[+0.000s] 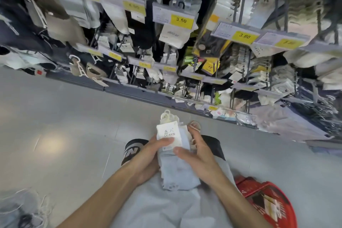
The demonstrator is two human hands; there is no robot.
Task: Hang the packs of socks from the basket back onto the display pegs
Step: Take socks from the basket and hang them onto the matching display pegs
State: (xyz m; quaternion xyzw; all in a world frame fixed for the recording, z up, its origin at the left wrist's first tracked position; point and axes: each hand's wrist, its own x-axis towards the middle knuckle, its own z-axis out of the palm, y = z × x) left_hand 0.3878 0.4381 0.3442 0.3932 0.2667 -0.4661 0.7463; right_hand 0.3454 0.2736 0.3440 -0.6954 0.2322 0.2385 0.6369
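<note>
Pale blue pack of socks [177, 170], white card label [169, 135] on top, white plastic hook [167, 115] at far end, held low in front of body. Left hand [148, 155] grips left side, thumb on card. Right hand [200, 155] grips right side, thumb on socks. Red basket [246, 187] on grey floor [64, 116] at right. Display pegs [242, 2] with yellow price tags [181, 20] beyond, well apart.

Socks [176, 170] — soft matt cloth, with a smooth paper label [168, 135]. Basket [266, 201] — glossy plastic. Floor [64, 126] smooth, faintly shiny.
</note>
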